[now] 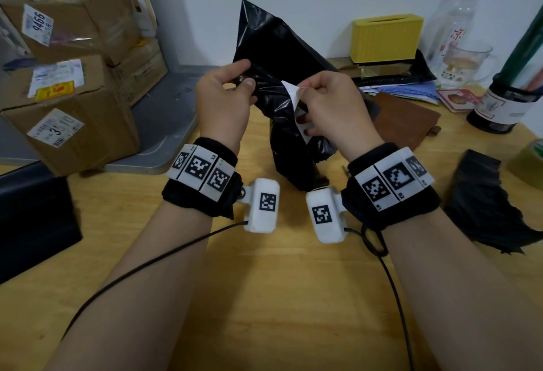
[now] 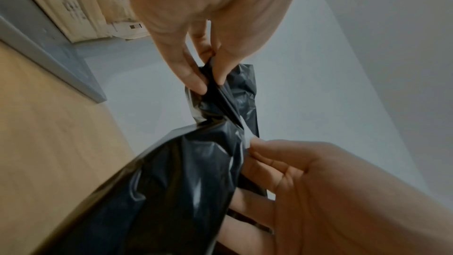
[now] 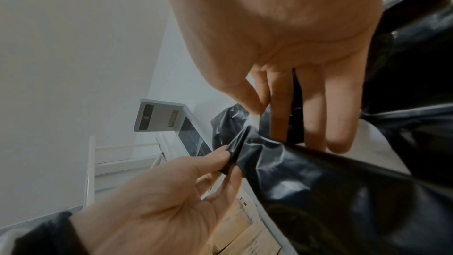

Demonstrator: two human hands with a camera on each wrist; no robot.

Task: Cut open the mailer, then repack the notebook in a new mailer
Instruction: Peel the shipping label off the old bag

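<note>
Over desk (image 1: 264, 297): left hand (image 1: 223, 100) pinches black mailer (image 1: 282, 56), right hand (image 1: 332, 106) pinches its white strip (image 1: 289, 91); an uneven pull may tear the strip.

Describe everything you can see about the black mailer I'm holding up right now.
The black mailer is glossy, crinkled thin plastic, held upright with its bottom end down at the wooden table. The left hand pinches a bunched fold near its top edge. The right hand pinches a white strip peeling off its flap, probably the adhesive liner, with its other fingers against the plastic. Whether anything is inside cannot be told.
</note>
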